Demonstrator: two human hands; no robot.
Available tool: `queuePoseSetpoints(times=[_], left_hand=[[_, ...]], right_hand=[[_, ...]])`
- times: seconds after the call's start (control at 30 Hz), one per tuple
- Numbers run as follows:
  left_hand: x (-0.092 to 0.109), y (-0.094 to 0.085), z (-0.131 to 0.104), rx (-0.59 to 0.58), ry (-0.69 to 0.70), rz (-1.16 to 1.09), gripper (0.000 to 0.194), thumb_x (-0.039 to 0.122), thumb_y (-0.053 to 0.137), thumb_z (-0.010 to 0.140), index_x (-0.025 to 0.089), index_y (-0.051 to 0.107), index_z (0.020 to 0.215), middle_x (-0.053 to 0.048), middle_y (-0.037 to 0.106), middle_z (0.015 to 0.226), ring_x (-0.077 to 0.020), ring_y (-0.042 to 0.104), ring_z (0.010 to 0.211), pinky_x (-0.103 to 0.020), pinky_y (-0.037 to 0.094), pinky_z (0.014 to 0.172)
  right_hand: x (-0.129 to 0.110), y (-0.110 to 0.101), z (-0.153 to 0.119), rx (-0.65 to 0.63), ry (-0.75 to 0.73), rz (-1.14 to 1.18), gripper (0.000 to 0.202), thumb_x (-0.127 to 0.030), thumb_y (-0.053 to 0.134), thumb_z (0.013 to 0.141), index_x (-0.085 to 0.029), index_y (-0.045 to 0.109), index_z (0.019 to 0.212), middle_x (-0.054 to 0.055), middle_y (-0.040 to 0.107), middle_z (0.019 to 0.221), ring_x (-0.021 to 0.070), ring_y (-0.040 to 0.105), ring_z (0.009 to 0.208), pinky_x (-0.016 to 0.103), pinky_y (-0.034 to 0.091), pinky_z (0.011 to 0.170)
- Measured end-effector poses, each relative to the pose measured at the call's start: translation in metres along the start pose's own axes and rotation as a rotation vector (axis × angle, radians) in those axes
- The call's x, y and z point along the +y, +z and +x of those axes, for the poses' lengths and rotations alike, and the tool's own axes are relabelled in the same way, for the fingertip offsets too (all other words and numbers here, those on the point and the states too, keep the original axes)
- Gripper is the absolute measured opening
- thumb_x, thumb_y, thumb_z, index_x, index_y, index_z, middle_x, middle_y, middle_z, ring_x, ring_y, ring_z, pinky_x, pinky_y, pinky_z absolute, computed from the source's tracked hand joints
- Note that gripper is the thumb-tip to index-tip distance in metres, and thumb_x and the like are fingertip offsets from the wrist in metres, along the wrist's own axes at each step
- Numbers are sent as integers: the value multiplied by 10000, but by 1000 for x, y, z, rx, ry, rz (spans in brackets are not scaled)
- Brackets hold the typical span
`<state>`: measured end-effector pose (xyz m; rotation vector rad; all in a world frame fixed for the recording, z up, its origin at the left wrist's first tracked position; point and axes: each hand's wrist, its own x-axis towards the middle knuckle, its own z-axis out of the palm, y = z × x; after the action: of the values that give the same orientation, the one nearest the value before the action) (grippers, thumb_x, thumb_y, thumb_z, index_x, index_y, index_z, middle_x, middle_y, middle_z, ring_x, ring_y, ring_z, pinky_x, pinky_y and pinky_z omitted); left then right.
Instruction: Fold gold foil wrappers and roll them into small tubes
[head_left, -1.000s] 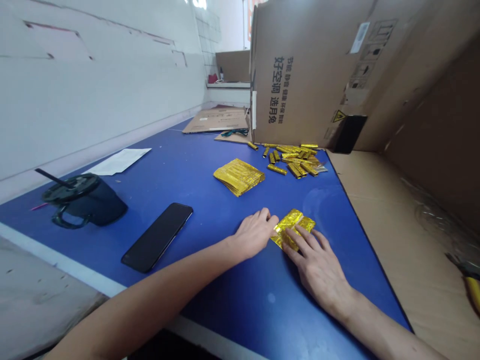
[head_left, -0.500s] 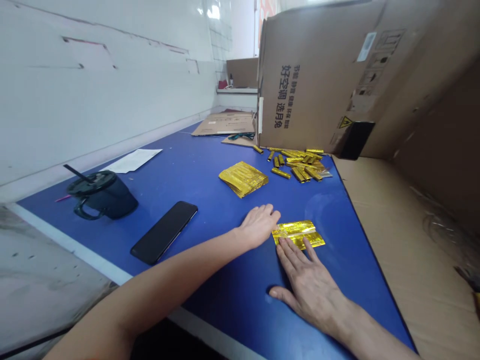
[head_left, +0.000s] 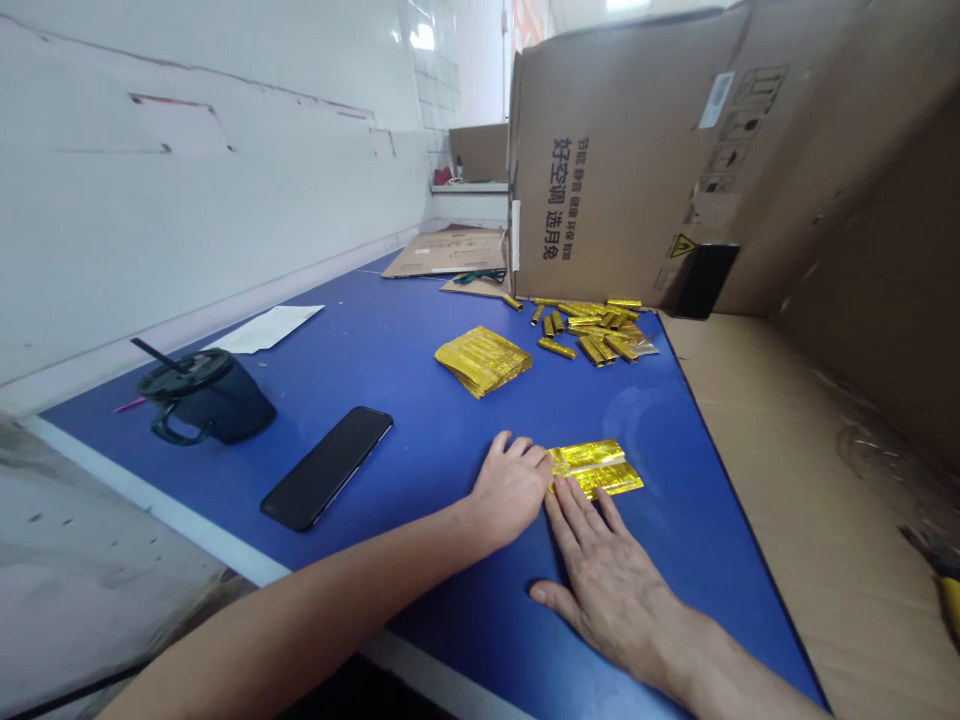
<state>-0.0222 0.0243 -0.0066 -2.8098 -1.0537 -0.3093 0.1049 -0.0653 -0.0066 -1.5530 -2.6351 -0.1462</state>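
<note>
The gold foil sheet (head_left: 607,453) lay flat on the blue table (head_left: 450,440), at twelve o'clock from the right hand (head_left: 611,580) and three o'clock from the left hand (head_left: 512,488). It was shiny and creased, roughly oblong, with a paler strip running lengthwise across its middle and bright glare breaking up its surface. The right hand was spread flat, palm down, its fingertips on the sheet's near edge and its thumb held wide toward ten o'clock. The left hand was curled at the sheet's nine o'clock end; its thumb was out of sight, so whether it pinched the foil could not be told. That end of the sheet was covered by the fingers, and any marking on the foil was too small to read. At the sheet's ten to eleven o'clock sat a stack of gold sheets (head_left: 484,360), too tightly layered to count. Toward twelve o'clock, gold tubes (head_left: 556,348) overlapped in a loose heap, some partly hidden. At far three o'clock, a yellow-handled tool (head_left: 951,605) was cut off by the picture's edge.
</note>
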Motion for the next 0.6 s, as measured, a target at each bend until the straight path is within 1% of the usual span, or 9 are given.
queuePoseSetpoints(times=[0.13, 0.23, 0.33, 0.43, 0.6], left_hand=[[-1, 2, 2, -12, -6, -3, 187, 175, 429, 823, 149, 552, 962, -52, 599, 980, -219, 438, 1033, -453, 201, 933], [0, 1, 4, -34, -7, -13, 210, 154, 417, 819, 145, 546, 985, -55, 595, 1012, -221, 430, 1060, -463, 197, 945], [4, 1, 4, -52, -5, -27, 256, 166, 398, 825, 134, 516, 1051, -65, 553, 1110, -230, 407, 1097, -471, 201, 951], [6, -1, 4, -89, 12, -34, 292, 179, 358, 843, 118, 492, 1094, -76, 504, 1185, -227, 383, 1129, -464, 204, 962], [1, -2, 1, -150, 45, -85, 346, 208, 362, 825, 129, 439, 1153, -77, 458, 1236, -209, 367, 1153, -444, 199, 977]], right_hand=[[-8, 1, -2, 31, 31, -30, 699, -518, 415, 768, 25, 422, 1208, 262, 362, 1253, 355, 314, 1178, 516, 309, 931], [-12, 1, -1, 34, 38, -50, 662, -499, 430, 769, 28, 473, 1167, 263, 409, 1220, 355, 370, 1145, 511, 318, 928], [-15, 2, -1, 35, 19, -72, 604, -457, 470, 766, 9, 499, 1150, 246, 455, 1190, 346, 420, 1111, 502, 332, 923], [-17, 2, 0, 26, 7, -80, 574, -436, 483, 767, -9, 505, 1150, 228, 483, 1175, 342, 441, 1095, 501, 340, 917], [-18, -3, 0, 20, -1, -16, 548, -396, 447, 791, -12, 476, 1181, 237, 455, 1203, 349, 413, 1114, 511, 319, 925]])
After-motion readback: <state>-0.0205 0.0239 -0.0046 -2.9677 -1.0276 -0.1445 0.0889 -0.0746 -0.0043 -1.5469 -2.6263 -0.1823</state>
